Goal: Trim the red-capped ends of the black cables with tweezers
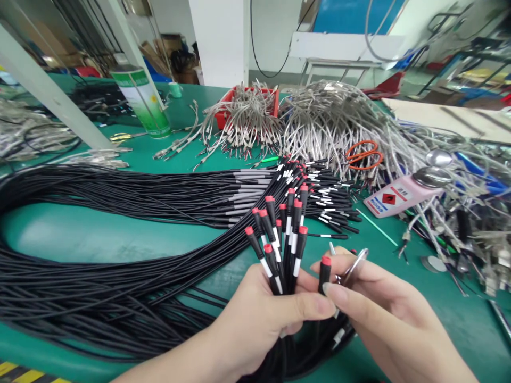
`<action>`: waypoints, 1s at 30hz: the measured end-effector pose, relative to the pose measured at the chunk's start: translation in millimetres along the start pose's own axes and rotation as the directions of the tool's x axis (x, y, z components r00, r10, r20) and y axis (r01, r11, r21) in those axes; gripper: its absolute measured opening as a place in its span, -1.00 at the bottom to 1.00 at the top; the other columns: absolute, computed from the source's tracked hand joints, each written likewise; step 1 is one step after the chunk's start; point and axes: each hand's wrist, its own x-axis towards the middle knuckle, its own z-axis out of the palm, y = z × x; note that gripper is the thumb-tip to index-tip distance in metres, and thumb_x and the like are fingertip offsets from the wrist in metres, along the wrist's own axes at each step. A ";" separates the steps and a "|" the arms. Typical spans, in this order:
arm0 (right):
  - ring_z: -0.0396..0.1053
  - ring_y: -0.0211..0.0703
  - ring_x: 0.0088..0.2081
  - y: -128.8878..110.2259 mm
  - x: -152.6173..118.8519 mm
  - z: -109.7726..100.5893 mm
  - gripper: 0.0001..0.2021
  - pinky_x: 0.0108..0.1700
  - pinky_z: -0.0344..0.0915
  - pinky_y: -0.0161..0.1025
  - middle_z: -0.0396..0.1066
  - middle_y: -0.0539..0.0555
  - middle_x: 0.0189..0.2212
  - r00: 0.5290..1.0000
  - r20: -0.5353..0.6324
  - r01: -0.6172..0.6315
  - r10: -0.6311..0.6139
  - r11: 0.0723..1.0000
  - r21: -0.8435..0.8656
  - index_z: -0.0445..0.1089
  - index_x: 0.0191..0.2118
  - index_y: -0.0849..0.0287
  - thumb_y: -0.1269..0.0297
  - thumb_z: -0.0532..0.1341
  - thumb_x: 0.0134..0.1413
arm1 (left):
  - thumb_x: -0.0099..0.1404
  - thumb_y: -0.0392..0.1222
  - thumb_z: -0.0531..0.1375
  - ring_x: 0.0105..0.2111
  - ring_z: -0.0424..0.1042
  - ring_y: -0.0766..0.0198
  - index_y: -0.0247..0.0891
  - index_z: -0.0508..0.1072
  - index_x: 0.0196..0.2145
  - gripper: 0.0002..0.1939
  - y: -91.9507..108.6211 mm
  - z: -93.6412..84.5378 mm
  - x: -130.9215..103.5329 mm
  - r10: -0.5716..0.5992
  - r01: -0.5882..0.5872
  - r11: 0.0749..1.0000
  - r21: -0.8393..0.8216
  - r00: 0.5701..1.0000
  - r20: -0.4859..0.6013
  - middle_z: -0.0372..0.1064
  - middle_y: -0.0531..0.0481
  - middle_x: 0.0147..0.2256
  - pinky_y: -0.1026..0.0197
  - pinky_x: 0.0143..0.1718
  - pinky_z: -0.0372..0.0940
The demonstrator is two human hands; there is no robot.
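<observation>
Red-capped cable connectors (294,242) stand bunched in the left hand's (271,308) closed grasp; the right hand (383,298) pinches a lone connector (324,276) and holds a metal tool (356,266) (tweezers or scissors, I can't tell). They look light, stiff-ended on bendy black cables (191,260); best gripped below the red tips. Beyond, a bottle (377,207) bears a red hazard diamond (388,199), lettering blurred.

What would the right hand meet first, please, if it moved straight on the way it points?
Beyond the connector it pinches, the right hand would probably meet the left hand, though depth is unclear.
</observation>
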 end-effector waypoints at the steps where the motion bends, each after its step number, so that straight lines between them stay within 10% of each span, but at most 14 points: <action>1: 0.47 -0.11 -0.18 1.2 0.0 -0.9 -0.88 -0.12 0.45 -0.27 0.45 0.04 -0.23 1.000 -0.022 -0.010 0.009 1.000 -0.004 0.50 -0.22 0.03 0.19 0.31 0.10 | 0.00 -0.25 0.41 -0.68 -0.09 0.54 -0.30 0.35 -0.56 -0.73 0.1 0.0 0.0 0.002 -0.002 1.000 0.002 1.000 0.004 0.03 0.23 -0.68 0.31 -0.66 -0.25; 25: 0.46 -0.22 -0.39 -11.5 1.1 13.0 -0.83 -0.39 0.39 -0.37 0.45 -0.04 -0.42 0.989 -0.138 -0.039 0.052 0.995 0.097 0.49 -0.36 0.06 0.17 0.43 -0.07 | 0.13 -0.26 0.35 -0.67 0.04 0.55 -0.33 0.51 -0.44 -0.90 -1.3 -1.8 -0.4 0.037 -0.036 0.999 -0.013 0.997 0.066 0.47 -0.01 -0.49 0.35 -0.64 -0.14; 30: 0.42 -0.22 -0.26 -11.9 2.1 -2.3 -0.87 -0.25 0.38 -0.40 0.41 -0.03 -0.35 0.986 -0.127 0.092 -0.105 0.991 -0.101 0.47 -0.33 0.06 0.16 0.36 0.04 | 0.13 -0.18 0.35 -0.62 0.14 0.50 -0.29 0.56 -0.30 -0.82 -3.0 -0.8 -2.6 0.041 -0.042 0.999 -0.015 0.999 -0.018 0.31 0.10 -0.55 0.36 -0.60 -0.03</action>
